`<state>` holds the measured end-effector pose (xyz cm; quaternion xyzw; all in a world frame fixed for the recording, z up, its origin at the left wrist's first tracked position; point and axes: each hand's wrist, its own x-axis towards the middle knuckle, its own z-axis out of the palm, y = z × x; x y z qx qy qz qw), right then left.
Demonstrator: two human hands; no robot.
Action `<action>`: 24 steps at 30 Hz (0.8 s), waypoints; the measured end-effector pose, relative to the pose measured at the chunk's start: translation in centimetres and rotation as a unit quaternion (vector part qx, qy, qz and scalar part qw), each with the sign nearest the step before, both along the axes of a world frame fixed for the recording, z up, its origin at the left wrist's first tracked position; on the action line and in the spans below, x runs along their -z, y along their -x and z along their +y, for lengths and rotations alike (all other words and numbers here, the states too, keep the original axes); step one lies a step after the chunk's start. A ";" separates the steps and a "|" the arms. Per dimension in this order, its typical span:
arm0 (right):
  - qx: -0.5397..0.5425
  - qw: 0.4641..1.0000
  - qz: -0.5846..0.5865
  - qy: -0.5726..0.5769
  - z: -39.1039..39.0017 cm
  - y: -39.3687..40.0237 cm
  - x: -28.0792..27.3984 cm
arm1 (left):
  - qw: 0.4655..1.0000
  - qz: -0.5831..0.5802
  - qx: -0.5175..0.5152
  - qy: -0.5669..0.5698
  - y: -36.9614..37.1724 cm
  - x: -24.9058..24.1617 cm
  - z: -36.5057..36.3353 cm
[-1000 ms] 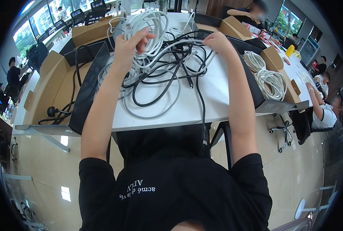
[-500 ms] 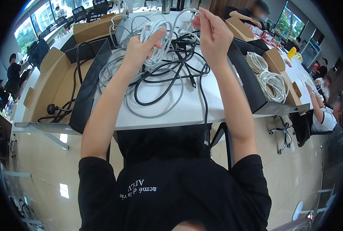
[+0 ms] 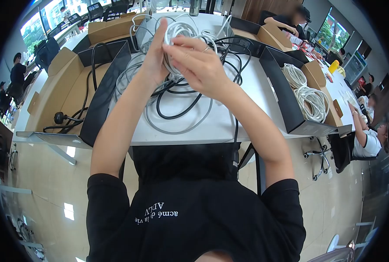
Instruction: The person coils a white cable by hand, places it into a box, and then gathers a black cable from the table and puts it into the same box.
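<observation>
A looped white network cable [image 3: 180,29] is gripped in my left hand [image 3: 154,61], whose thumb points up. My right hand [image 3: 198,65] is closed beside it, fingertips pinched at the white cable near the left palm; the exact strand is partly hidden. Beneath both hands lies a tangle of grey-white cables [image 3: 126,76] and black cables [image 3: 170,117] on the white table [image 3: 220,126]. One black cable runs down over the table's front edge.
At the left stands an open black box [image 3: 99,111] holding black cables with a plug. An open black box [image 3: 286,102] at the right holds coiled white cables [image 3: 311,102]. More open boxes sit behind. Other people sit at tables to the sides.
My right hand has come down and left, from the raised cable at the right to beside my left hand. The left hand has turned thumb-up, still holding the white loops.
</observation>
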<state>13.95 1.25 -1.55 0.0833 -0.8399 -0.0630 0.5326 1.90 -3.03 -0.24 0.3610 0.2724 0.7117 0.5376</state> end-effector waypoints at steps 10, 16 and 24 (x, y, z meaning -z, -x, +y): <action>0.066 0.987 -0.136 -0.047 -0.5 1.1 2.0 | 0.984 -0.140 0.046 -0.098 6.6 0.8 3.0; 0.026 0.981 -0.022 0.190 1.7 0.4 2.1 | 0.978 -0.096 0.088 -0.161 6.3 0.3 2.2; 0.251 0.928 -0.063 0.269 5.4 -2.1 0.7 | 0.974 0.058 0.154 -0.154 4.0 0.8 1.6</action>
